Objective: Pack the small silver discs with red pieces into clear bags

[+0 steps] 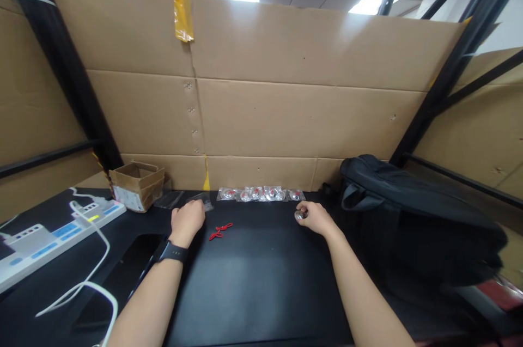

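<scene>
My right hand [317, 217] is closed, with fingertips pinched on a small round shiny metal disc [300, 216] just above or on the black tabletop. Curled into a loose fist, my left hand [188, 221] is beside a clear plastic bag [204, 201]. Its fingers point away from me, so whatever they hold is hidden. Between the hands, closer to the left, lie thin red cords [220, 231] with small loops. Behind them, a row of clear packets [256, 193] with round silvery pieces and red bits runs along the cardboard wall.
A small open cardboard box [138, 183] stands at the back left beside another clear bag [168, 198]. A white power strip [61, 238] with a looping white cable [104, 249] lies left. A dark phone-like slab [131, 265] is under my left forearm. A black backpack [408, 221] fills the right side.
</scene>
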Action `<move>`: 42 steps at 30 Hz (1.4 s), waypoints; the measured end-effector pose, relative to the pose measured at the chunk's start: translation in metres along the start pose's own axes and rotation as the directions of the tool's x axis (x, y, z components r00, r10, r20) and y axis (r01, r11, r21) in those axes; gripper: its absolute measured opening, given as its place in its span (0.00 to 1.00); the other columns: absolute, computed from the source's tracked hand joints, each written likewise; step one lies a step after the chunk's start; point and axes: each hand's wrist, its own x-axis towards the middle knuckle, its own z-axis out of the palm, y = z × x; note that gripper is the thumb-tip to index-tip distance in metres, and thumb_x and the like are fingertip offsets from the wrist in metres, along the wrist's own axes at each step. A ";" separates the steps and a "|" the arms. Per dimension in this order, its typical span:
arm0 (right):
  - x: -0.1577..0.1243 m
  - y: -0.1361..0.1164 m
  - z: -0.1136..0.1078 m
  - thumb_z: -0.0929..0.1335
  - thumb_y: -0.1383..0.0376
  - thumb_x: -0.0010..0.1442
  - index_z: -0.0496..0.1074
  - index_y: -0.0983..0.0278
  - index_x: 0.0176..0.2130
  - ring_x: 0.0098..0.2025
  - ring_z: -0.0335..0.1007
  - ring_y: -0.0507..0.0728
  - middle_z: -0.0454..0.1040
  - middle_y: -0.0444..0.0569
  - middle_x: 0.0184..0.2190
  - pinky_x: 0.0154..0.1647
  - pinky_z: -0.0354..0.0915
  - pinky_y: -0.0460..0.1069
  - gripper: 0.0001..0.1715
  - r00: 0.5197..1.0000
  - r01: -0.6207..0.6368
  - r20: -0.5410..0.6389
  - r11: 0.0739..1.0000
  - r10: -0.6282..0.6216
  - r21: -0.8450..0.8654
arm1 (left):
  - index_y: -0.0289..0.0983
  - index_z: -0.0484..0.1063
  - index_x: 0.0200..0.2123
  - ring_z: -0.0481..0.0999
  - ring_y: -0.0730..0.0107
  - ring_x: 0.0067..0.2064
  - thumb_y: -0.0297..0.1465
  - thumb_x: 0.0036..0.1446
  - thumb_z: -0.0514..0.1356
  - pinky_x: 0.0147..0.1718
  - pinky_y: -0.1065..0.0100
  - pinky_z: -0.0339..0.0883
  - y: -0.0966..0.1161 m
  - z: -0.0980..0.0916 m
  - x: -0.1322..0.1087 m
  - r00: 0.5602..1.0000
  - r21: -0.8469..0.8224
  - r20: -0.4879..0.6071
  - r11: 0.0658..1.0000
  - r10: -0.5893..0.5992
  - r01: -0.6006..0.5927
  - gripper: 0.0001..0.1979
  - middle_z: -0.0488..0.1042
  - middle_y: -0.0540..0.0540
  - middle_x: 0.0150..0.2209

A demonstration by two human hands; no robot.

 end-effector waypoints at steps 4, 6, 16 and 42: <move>-0.002 -0.005 -0.001 0.75 0.65 0.41 0.77 0.55 0.40 0.39 0.77 0.58 0.80 0.43 0.37 0.33 0.60 0.46 0.22 0.998 -0.058 -0.035 0.998 0.059 0.004 | 0.38 0.74 0.39 0.78 0.53 0.46 0.33 0.67 0.47 0.43 0.58 0.64 0.009 -0.006 -0.003 0.998 -0.018 -0.062 1.000 0.005 -0.006 0.16 0.79 0.39 0.45; -0.002 -0.004 0.000 0.76 0.66 0.40 0.77 0.55 0.39 0.39 0.76 0.57 0.80 0.42 0.36 0.33 0.60 0.46 0.22 0.998 -0.048 -0.035 0.999 0.049 0.010 | 0.38 0.74 0.41 0.77 0.55 0.47 0.34 0.68 0.46 0.43 0.59 0.63 0.020 -0.012 -0.009 0.986 -0.060 -0.160 0.997 0.045 -0.056 0.17 0.80 0.40 0.45; 0.000 0.002 0.001 0.77 0.67 0.41 0.78 0.58 0.37 0.37 0.76 0.57 0.81 0.45 0.36 0.37 0.65 0.46 0.19 1.000 -0.007 -0.009 0.992 0.009 0.122 | 0.46 0.76 0.48 0.73 0.61 0.47 0.34 0.70 0.48 0.47 0.60 0.55 0.103 -0.001 -0.048 0.795 -0.209 -0.221 0.769 0.565 -0.604 0.16 0.79 0.46 0.43; -0.002 -0.002 -0.007 0.75 0.68 0.43 0.79 0.61 0.36 0.35 0.77 0.56 0.82 0.47 0.35 0.37 0.68 0.46 0.16 0.999 0.040 -0.037 0.965 -0.031 0.258 | 0.42 0.57 0.65 0.68 0.59 0.59 0.31 0.64 0.51 0.57 0.57 0.55 0.071 0.001 -0.029 0.836 -0.430 -0.225 0.719 0.501 -0.546 0.26 0.74 0.42 0.54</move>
